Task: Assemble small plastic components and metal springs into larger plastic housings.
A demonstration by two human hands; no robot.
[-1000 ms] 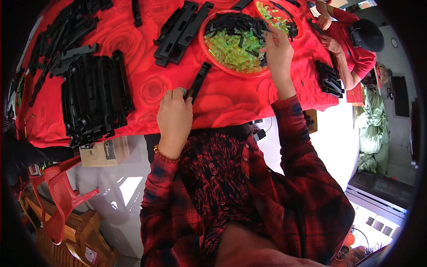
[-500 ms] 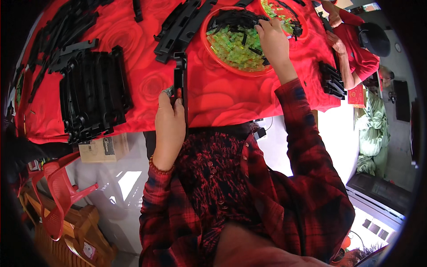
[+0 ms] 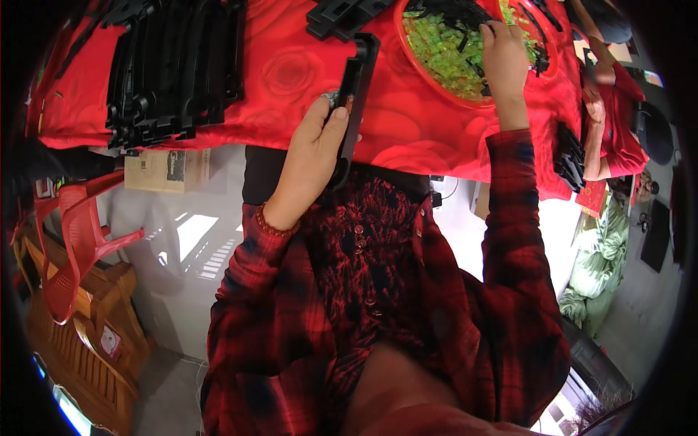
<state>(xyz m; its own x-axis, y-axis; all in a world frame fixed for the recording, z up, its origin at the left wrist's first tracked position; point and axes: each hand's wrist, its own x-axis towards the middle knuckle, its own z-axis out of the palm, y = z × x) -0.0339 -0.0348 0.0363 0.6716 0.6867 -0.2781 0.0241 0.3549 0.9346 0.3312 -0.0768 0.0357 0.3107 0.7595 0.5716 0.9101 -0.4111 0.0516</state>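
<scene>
Red rose-patterned cloth [image 3: 283, 76] covers the desk [image 3: 407, 123] before you. At left, dark channelled strips [image 3: 174, 73] lie side by side, their lower ends close to the front edge; a nudge from your left forearm could push some over. Next, your left hand [image 3: 314, 149] grasps one black strip [image 3: 358, 76] between thumb and fingers. It is tilted, its upper end leaning right, and its lower end appears to overhang the edge near your dark-red clothing [image 3: 378, 240]; a slackened hold could let it drop. An orange-red mark [image 3: 350, 102] beside your thumb is too small to identify. Further right, a red basin [image 3: 433, 81] contains yellow-green pieces [image 3: 445, 51] and black pieces [image 3: 458, 11]. Your right hand [image 3: 507, 65] reaches in, fingertips drawn together; whether they grasp a piece cannot be told. Because the pieces overlap, a pinch could lift two at once or flick one out, and wrist pressure on the rim could tip the basin. At far right, stacked black parts [image 3: 570, 156] lie near a co-worker's red shirt [image 3: 622, 138].
</scene>
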